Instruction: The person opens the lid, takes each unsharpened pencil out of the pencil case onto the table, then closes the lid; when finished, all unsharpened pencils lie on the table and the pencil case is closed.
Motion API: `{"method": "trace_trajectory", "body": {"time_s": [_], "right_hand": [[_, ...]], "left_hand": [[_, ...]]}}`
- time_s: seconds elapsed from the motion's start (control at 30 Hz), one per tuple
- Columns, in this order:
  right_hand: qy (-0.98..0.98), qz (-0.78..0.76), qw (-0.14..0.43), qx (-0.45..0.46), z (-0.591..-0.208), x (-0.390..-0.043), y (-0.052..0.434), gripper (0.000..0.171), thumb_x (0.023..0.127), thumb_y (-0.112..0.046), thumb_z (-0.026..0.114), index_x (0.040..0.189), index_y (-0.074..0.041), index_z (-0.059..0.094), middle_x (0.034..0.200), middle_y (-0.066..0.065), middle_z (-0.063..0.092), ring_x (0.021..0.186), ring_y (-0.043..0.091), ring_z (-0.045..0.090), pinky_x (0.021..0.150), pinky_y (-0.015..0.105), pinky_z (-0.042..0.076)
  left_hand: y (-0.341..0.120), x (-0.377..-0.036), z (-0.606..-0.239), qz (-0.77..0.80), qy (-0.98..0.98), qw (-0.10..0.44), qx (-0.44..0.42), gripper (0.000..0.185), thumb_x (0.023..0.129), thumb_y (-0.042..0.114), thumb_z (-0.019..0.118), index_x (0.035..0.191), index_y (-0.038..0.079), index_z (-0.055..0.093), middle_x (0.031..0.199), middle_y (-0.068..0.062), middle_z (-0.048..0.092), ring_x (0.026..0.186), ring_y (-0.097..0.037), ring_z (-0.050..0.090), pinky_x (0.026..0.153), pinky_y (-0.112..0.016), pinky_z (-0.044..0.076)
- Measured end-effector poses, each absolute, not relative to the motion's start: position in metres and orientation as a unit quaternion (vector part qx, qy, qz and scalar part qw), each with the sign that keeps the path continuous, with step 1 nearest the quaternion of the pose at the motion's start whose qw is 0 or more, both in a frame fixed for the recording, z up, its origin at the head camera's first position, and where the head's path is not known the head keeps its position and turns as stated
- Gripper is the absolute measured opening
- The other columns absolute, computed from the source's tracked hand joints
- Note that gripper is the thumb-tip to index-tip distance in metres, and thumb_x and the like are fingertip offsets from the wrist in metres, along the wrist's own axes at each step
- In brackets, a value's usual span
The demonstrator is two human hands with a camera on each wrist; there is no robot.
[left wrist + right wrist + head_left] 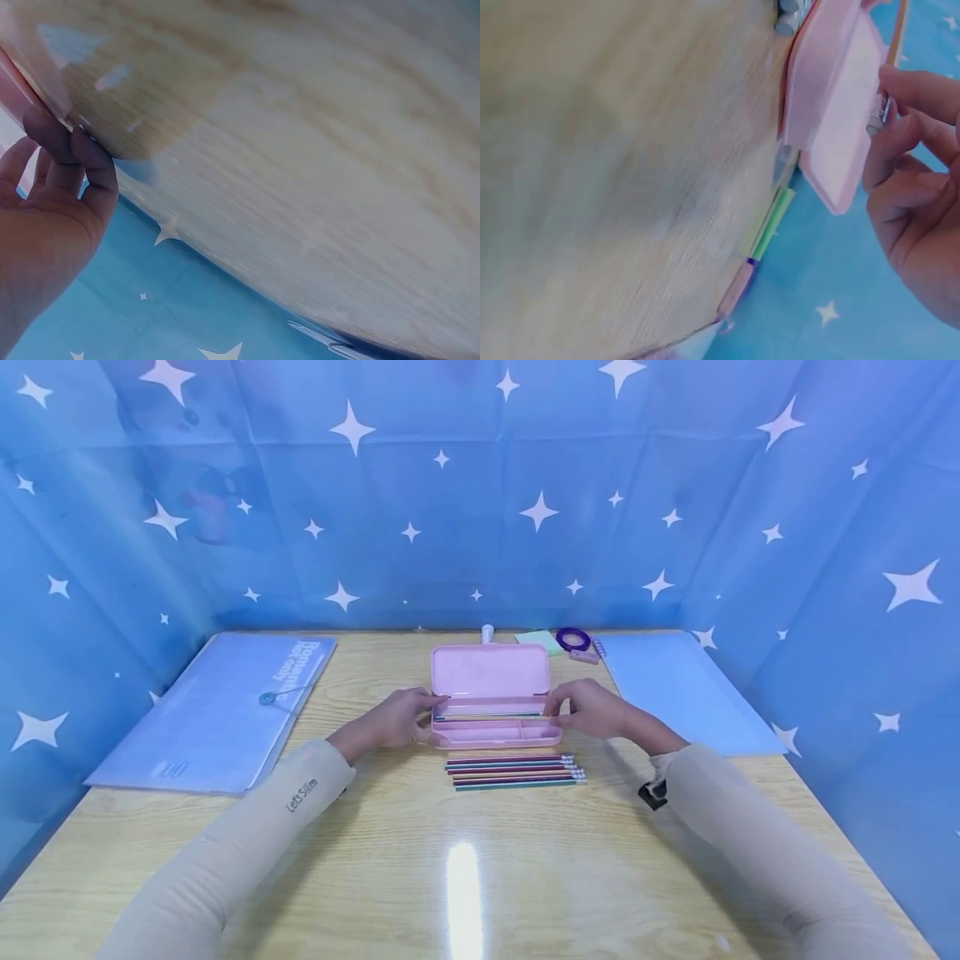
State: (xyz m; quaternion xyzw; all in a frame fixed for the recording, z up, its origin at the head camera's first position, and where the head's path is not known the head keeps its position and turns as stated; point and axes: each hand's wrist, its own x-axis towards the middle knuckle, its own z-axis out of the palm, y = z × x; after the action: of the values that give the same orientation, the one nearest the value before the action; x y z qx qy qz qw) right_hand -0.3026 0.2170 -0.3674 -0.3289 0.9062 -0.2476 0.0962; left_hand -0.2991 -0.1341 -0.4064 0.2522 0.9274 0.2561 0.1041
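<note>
Both hands (393, 722) (596, 710) hold a pencil (487, 717) over the pink case (495, 693)

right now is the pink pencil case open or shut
Open: the pink pencil case has its lid standing up behind the tray, with pencils inside.

- Surface (390, 860): pale wood grain, glossy; a lamp glare is reflected.
- Pencil case (491, 672): pink plastic, smooth, slightly shiny.
- Pencils (513, 772): lacquered, glossy, metal-ferruled ends.
- Folder (217, 710): translucent plastic, smooth.
- Backdrop (480, 510): blue starred sheet, creased, faintly sheened.
- Sleeves (247, 843): beige cloth, matt.
</note>
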Motion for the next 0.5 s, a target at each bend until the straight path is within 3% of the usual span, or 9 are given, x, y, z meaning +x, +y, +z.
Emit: {"method": "trace_trajectory", "body": {"time_s": [0.17,0.37,0.5], "right_hand": [[0.898,-0.254,0.110,-0.341,-0.366,-0.279,0.227,0.007,0.092,-0.008,0.070,0.097,-0.009,0.074,0.094,0.002,0.070,0.052,0.009,0.048,0.056,0.028,0.047],[0.891,-0.270,0.114,-0.347,-0.368,-0.258,0.238,0.007,0.092,-0.007,0.069,0.098,-0.009,0.074,0.093,-0.001,0.069,0.052,0.007,0.047,0.056,0.026,0.047],[0.891,-0.271,0.126,-0.341,-0.370,-0.241,0.242,0.007,0.092,-0.007,0.070,0.096,-0.011,0.074,0.092,-0.003,0.068,0.055,0.007,0.049,0.056,0.025,0.047]], "left_hand": [[-0.135,-0.299,-0.408,0.252,0.930,0.104,0.245,0.095,0.073,0.054,0.079,0.151,0.013,0.042,0.129,-0.012,0.058,0.117,-0.026,0.054,0.106,-0.042,0.042],[-0.135,-0.300,-0.410,0.252,0.930,0.100,0.247,0.095,0.072,0.055,0.079,0.151,0.015,0.043,0.116,-0.007,0.058,0.101,-0.022,0.052,0.099,-0.039,0.046],[-0.134,-0.301,-0.410,0.250,0.930,0.100,0.252,0.095,0.072,0.055,0.079,0.150,0.014,0.043,0.118,-0.007,0.059,0.103,-0.021,0.053,0.100,-0.039,0.046]]}}
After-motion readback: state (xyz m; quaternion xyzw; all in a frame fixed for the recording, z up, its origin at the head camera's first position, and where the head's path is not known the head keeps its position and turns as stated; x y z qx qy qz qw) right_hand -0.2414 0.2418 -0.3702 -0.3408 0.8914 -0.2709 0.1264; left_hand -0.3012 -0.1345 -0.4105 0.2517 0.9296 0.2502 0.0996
